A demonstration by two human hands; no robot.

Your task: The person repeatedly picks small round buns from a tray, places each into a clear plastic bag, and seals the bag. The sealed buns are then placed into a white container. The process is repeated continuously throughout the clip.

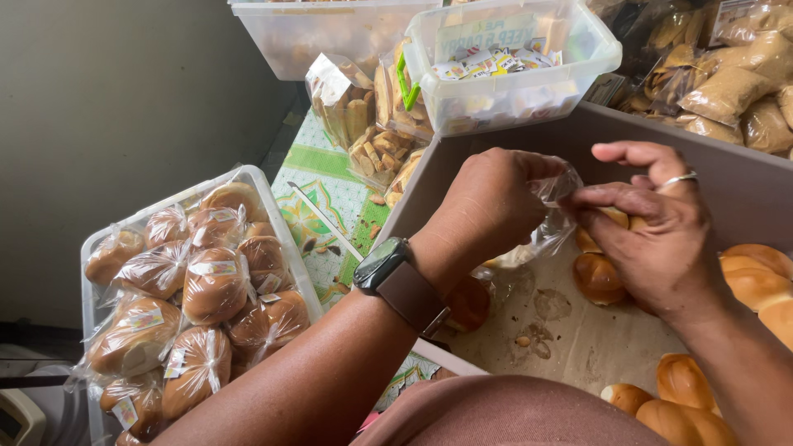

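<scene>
Both hands meet over a large grey tray [496,136] lined with stained paper. The left hand [487,206], a dark watch [382,264] on its wrist, is curled nearly into a fist and pinches the neck of a thin clear bag [555,216]. The right hand [652,231], a ring [679,178] on one finger, has thumb and forefinger pressed on the same bunched plastic, with the other fingers lifted. The bag hangs between the hands, just above the tray, with at least one bun [596,277] showing beneath it; how many are inside I cannot tell.

To close it well, I'd say the plastic should be gathered snug against the bread, the air squeezed out, and the twist kept tight while it is fastened.

Loose buns in the tray: about seven in view, one under the left wrist, two or three below the bag, the rest along the right edge and near corner. On the left, a clear tub [256,177] holds roughly a dozen bagged buns with small labels. Far off, two more clear tubs, one holding small packets [496,62], and several bags of biscuits [363,124].
</scene>
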